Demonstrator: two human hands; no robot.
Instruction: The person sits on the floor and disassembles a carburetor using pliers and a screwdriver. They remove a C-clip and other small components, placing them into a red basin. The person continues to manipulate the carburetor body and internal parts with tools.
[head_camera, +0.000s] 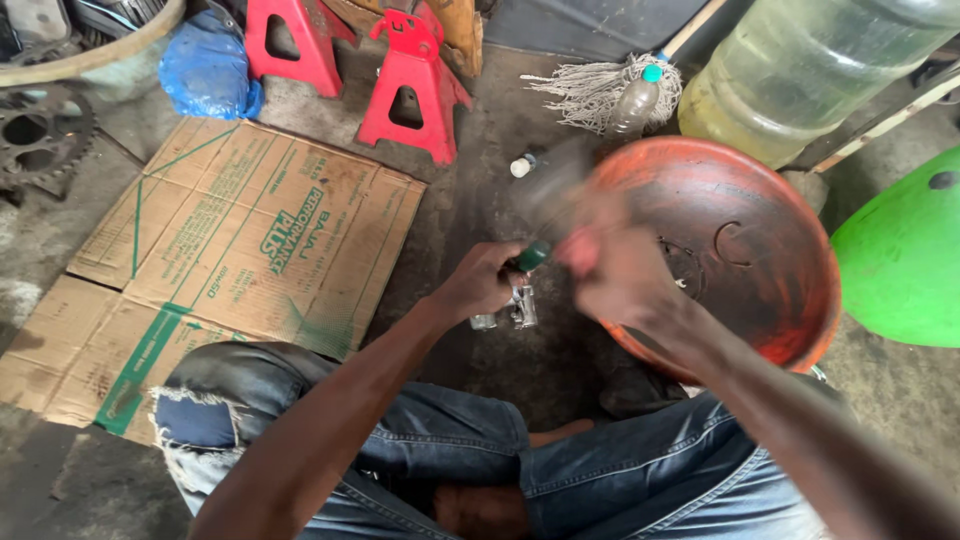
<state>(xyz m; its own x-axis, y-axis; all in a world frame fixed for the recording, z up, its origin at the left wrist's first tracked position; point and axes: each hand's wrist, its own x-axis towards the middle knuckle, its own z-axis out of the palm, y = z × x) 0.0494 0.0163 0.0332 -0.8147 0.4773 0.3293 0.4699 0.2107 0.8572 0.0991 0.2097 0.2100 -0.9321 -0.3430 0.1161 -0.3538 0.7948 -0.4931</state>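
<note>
At frame centre my left hand (480, 283) is closed around a green-handled tool (530, 257), its handle tilting up-right and its tip down on a small metal part (520, 305) on the floor. My right hand (612, 268) is blurred; I cannot tell its grip. Work looks mid-way. Behind, right, sits an orange basin (770, 300).
</note>
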